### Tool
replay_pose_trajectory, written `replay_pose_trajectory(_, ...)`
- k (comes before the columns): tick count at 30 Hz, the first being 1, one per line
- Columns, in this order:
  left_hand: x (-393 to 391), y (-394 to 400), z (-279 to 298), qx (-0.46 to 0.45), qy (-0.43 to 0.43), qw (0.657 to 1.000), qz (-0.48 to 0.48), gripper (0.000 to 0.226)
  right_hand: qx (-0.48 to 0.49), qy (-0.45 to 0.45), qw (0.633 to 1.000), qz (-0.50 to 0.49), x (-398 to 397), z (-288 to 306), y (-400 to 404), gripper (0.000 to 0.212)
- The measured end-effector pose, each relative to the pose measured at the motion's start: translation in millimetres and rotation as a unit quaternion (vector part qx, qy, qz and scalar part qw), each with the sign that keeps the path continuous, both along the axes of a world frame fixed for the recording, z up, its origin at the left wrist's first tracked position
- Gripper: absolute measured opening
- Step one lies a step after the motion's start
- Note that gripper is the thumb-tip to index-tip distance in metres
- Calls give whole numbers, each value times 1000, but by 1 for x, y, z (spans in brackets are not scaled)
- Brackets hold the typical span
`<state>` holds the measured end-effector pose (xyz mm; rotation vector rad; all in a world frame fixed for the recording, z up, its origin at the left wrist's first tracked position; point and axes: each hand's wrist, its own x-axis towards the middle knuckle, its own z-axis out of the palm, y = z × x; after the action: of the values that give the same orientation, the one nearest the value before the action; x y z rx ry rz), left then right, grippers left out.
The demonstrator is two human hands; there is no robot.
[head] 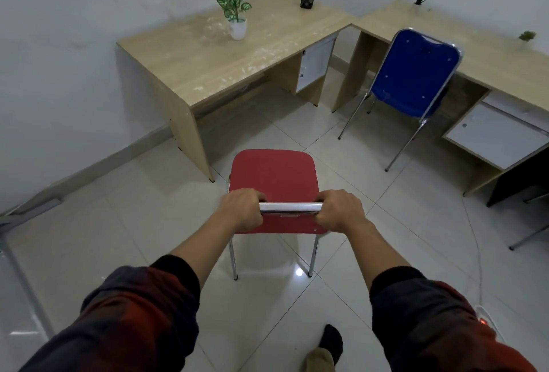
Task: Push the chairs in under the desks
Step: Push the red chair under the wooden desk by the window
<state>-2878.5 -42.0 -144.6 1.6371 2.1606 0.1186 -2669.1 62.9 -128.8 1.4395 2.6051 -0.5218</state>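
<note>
Both hands, the left hand (242,208) and the right hand (341,211), hold tight to the shiny metal top bar (290,207) of the red padded chair (273,175), which stands on the tiled floor just short of the light wooden desk (225,53). The next move is probably a straight push forward, so the seat slides in between the desk's side panels. Farther off, the blue padded chair (411,74) is partly under the second wooden desk (487,53), whose far end is cut off.

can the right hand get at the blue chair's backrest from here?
Probably not as things stand. The right hand grips the red chair top rail, as does the left hand, and the blue chair stands well ahead across open floor. Nothing blocks it; release and step forward.
</note>
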Motion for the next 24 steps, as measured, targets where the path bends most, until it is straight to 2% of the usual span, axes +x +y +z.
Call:
replay_pose_trajectory(7, -2, 27, -5, 14, -16, 1000, -23, 38, 4, 2, 1000, -10, 2, 1, 29, 33)
replay_pose_trajectory(12, -19, 51, -3, -4, -11, 1000, -26, 38, 15, 26, 999, -25, -11, 0, 46, 26)
replay_pose_trajectory(15, -39, 62, 1, -19, -3, 1000, -10, 39, 23, 46, 998, -21, -30, -2, 53, 27)
replay_pose_trajectory(19, -71, 69, 8, -48, 49, 997, 33, 37, 19, 91, 996, -4, -61, -5, 51, 31)
replay_pose_trajectory(24, -63, 94, 10, -64, 73, 991, 97, 34, 19, 100, 994, 37, -62, -6, 84, 35)
